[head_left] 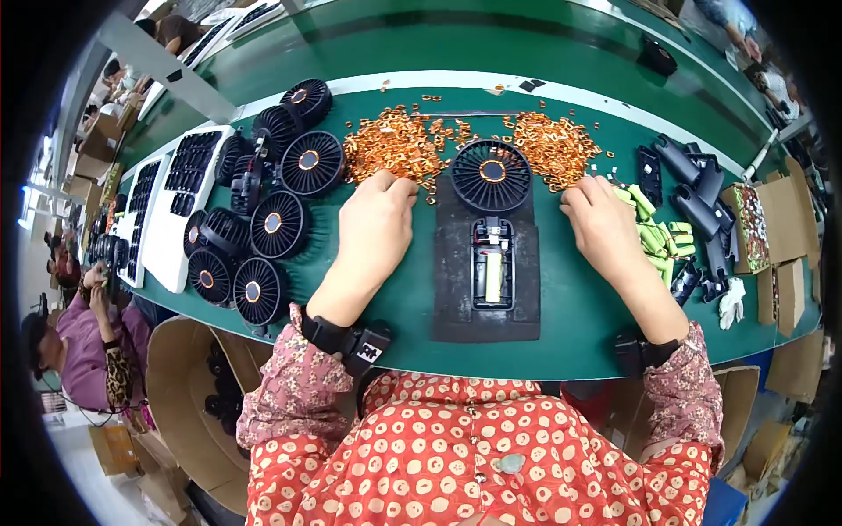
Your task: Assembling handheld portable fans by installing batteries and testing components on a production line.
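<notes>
A black handheld fan lies face up between my hands, its round grille toward the far side. In its uncovered handle sits a light green battery cell; a dark mat lies beneath. My left hand is at the near edge of the left pile of small orange parts, fingers bent together. At the right pile of orange parts, my right hand has its thumb and fingers pinched together. What either hand's fingertips hold, if anything, is too small to make out.
Several black fan heads are grouped at left, beside white trays of black parts. Green battery cells, black handle shells and a white glove lie at right. Cardboard boxes stand beyond; another person sits at far left.
</notes>
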`<state>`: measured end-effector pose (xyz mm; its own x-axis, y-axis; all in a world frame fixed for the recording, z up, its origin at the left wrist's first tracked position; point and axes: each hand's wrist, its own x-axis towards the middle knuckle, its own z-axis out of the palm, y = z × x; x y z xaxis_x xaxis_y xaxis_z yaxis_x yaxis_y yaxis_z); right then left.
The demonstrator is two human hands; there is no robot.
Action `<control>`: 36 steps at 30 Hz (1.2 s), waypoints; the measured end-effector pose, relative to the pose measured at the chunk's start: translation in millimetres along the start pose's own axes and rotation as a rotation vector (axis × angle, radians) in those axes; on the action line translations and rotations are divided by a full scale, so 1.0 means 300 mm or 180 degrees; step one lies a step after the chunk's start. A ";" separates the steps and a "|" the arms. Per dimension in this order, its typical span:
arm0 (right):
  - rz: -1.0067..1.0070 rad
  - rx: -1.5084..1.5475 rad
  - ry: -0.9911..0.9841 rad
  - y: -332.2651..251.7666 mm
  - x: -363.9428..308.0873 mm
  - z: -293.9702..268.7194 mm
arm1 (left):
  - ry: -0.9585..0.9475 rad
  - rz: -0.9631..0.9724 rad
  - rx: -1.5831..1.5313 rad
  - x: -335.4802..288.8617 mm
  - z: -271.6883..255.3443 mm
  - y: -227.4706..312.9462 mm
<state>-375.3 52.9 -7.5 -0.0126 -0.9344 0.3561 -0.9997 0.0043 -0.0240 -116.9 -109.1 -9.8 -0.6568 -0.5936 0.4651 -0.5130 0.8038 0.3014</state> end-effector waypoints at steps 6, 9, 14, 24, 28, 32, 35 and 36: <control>0.0160 0.0580 0.0255 -0.071 0.001 -0.058 | 0.0019 0.0200 0.0218 -0.009 -0.016 -0.030; 0.0187 0.0534 -0.0184 -0.103 -0.086 -0.051 | -0.0223 0.0379 0.0046 -0.032 -0.039 -0.021; 0.0218 0.0397 -0.0052 -0.125 -0.130 -0.019 | -0.0150 -0.0077 -0.0556 -0.045 -0.073 -0.027; 0.0229 0.0757 0.0085 -0.105 -0.139 -0.017 | -0.0224 -0.0610 -0.0355 -0.041 -0.069 -0.034; 0.0214 0.0430 0.0175 -0.104 -0.136 0.006 | -0.0277 -0.0378 -0.0186 -0.034 -0.078 -0.012; 0.0284 -0.0070 -0.0016 -0.128 -0.115 0.014 | -0.0136 0.0167 0.0243 -0.039 -0.080 -0.008; 0.0310 -0.0201 -0.0233 -0.145 -0.100 -0.017 | -0.0067 0.0157 0.0091 -0.035 -0.093 0.009; 0.0307 -0.0226 -0.0387 -0.148 -0.095 -0.031 | 0.0013 0.0113 -0.0147 -0.034 -0.105 0.019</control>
<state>-330.6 82.7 -8.0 -0.1103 -0.9646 0.2394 -0.9930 0.1173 0.0150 -95.8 -97.3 13.3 -0.6718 -0.5645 0.4796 -0.4633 0.8254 0.3227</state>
